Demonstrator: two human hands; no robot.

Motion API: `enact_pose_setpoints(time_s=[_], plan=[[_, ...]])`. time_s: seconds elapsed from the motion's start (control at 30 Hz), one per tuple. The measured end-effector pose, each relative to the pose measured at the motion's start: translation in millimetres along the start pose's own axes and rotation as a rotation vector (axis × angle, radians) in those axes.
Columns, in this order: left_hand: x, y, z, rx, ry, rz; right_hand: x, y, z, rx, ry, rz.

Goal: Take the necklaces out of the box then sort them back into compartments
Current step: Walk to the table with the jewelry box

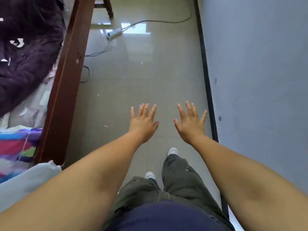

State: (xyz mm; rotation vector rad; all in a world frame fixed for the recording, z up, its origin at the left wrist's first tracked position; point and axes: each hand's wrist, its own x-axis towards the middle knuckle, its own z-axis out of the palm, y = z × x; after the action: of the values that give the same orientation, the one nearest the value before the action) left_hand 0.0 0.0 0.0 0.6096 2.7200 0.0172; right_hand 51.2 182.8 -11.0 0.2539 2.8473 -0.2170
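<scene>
Far left: one dark purple fuzzy blanket (28, 52) heaped on a bed with a dark red-brown wooden rail (66, 84). One grey power strip (114, 33) lies on the glossy grey tile floor (133, 77). Two bare hands held out, palms down: left hand (143, 122), right hand (190, 124), fingers splayed wide, holding nothing. No box, no necklaces in view. Judgement: find the box first, then lift necklaces out singly to avoid tangles.

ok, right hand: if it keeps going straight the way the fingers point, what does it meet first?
Nothing close, it seems. The right hand is open, fingers spread, pointing forward over bare floor tiles alongside the black baseboard. The way looks free as far as the picture shows; depth is unclear.
</scene>
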Motion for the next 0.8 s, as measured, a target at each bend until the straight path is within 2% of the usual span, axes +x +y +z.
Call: enact_pose_setpoints(time_s=[0.23,0.53,0.8], plan=[[111,37,-40,0.000,0.038,0.114,80,59,-31,0.006,0.020,0.061],[255,76,-100,-0.068,0.049,0.003,226,127,-100,0.027,-0.038,0.059],[396,43,-142,-0.089,0.058,-0.145,390,128,-147,0.039,-0.047,-0.046]])
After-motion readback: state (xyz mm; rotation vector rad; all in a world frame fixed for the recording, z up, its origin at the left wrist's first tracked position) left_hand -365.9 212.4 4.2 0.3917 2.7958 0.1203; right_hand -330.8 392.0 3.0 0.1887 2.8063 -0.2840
